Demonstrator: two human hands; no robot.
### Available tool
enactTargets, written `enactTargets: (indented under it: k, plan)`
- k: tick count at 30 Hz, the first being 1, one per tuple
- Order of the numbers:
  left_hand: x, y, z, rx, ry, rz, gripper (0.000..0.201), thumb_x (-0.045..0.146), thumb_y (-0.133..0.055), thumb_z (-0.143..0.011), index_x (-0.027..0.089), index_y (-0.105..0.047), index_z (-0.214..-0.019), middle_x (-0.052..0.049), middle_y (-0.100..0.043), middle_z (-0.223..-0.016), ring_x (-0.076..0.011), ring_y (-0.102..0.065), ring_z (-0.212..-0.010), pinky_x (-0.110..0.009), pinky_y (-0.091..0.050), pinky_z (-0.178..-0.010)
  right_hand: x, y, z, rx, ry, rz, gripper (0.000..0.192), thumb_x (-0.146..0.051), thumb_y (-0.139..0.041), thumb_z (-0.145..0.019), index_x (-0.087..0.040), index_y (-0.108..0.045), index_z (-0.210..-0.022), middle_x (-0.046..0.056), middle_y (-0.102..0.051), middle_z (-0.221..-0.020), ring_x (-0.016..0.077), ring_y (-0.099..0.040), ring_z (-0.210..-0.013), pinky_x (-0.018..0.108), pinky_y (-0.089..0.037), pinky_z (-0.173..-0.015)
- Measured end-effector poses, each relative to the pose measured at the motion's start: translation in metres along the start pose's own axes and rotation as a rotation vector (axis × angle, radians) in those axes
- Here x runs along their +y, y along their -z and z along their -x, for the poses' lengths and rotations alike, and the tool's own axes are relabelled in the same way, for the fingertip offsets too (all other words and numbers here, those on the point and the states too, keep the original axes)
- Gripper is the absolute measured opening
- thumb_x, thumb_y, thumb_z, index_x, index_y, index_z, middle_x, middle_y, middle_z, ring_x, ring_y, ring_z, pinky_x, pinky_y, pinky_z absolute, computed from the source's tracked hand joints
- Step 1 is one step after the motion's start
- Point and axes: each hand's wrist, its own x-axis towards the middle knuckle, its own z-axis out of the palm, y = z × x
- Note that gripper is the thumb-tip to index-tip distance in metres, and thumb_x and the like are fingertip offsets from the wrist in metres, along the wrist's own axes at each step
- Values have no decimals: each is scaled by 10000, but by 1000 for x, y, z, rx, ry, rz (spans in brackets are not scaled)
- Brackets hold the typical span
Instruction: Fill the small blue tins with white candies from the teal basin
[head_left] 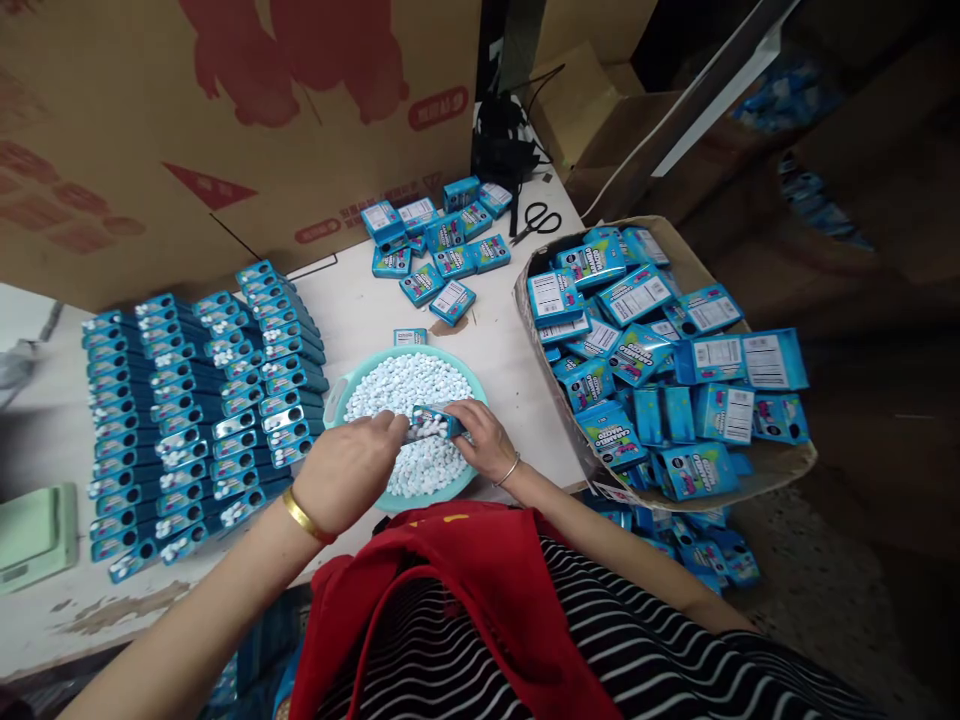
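A teal basin (339, 388) full of small white candies (409, 385) stands on the table right in front of me. Over it both my hands hold one small blue box (433, 421) with white candies showing in its open end. My left hand (349, 472), with a gold bangle on the wrist, pinches the box's left end. My right hand (486, 440), wearing a thin bracelet, grips the right end.
Rows of filled blue boxes (202, 400) lie to the left of the basin. A cardboard carton (772, 462) of flat blue boxes sits at the right, with more on the floor. Loose boxes (439, 250) and black scissors (538, 221) lie at the back. A green scale (34, 535) rests far left.
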Motion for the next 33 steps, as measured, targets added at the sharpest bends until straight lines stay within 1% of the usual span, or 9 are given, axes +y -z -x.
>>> enactTargets:
  k: [4, 7, 10, 13, 15, 19, 22, 27, 33]
  plan:
    - [3, 4, 3, 42, -84, -43, 235, 121, -379, -894, 193, -578, -997, -70, -618, -876, -239, -613, -801, -323, -455, -609, 2, -1, 3, 7, -11, -6, 466, -84, -468, -780, -214, -494, -1227, 105, -575, -1120, 248, -524, -1073, 491, -455, -985]
    - [-17, -13, 6, 136, -79, 24, 226, 200, -375, -924, 210, -569, -1039, -60, -619, -904, -221, -607, -833, -312, -460, -638, 5, 0, 4, 6, -20, -9, 451, -88, -467, -781, -200, -500, -1216, 110, -574, -1124, 245, -525, -1085, 486, -447, -1002]
    - [-48, -55, 6, 133, 48, 134, 245, 294, -365, -938, 203, -552, -1069, -69, -620, -994, -212, -610, -882, -305, -464, -680, 10, 3, 5, 9, -48, -10, 441, -96, -463, -783, -200, -506, -1210, 110, -571, -1131, 246, -523, -1099, 482, -443, -1012]
    - [-66, -111, -6, -55, 179, 198, 217, 251, -395, -907, 172, -558, -1027, -98, -623, -1028, -240, -619, -885, -323, -454, -675, 14, 9, 5, 38, -93, -25, 442, -109, -465, -792, -224, -501, -1217, 98, -569, -1140, 246, -525, -1110, 478, -449, -1003]
    - [-63, -146, -22, -140, 180, 264, 208, 218, -405, -889, 161, -560, -1016, -112, -627, -1039, -254, -617, -918, -333, -451, -702, 15, 14, 4, 59, -115, -40, 426, -122, -480, -804, -227, -501, -1216, 98, -566, -1147, 246, -527, -1112, 468, -458, -988]
    - [-40, -186, -58, -97, 149, 371, 262, 267, -363, -915, 170, -534, -1088, -120, -615, -1122, -255, -601, -989, -348, -449, -772, 17, 20, 1, 97, -180, -72, 358, -176, -527, -830, -229, -515, -1185, 94, -570, -1121, 238, -546, -1072, 432, -477, -943]
    - [-35, -196, -71, -55, 140, 440, 269, 311, -370, -917, 199, -527, -1106, -94, -620, -1135, -243, -602, -996, -342, -444, -797, 17, 20, -2, 147, -243, -100, 304, -254, -578, -840, -225, -531, -1140, 82, -585, -1064, 227, -567, -1010, 400, -496, -890]
    - [-35, -203, -64, -1, 132, 550, 269, 352, -412, -905, 219, -541, -1101, -64, -645, -1100, -231, -610, -1000, -324, -448, -813, 14, 19, -5, 210, -311, -115, 307, -333, -627, -832, -210, -545, -1102, 75, -602, -1027, 212, -581, -965, 366, -493, -859]
    - [-6, -208, -75, 74, 135, 683, 291, 258, -402, -890, 185, -542, -1134, -111, -621, -1158, -241, -597, -1039, -357, -451, -887, 11, 24, -1, 221, -320, -110, 310, -339, -637, -826, -206, -550, -1092, 79, -608, -1022, 209, -584, -955, 355, -491, -844]
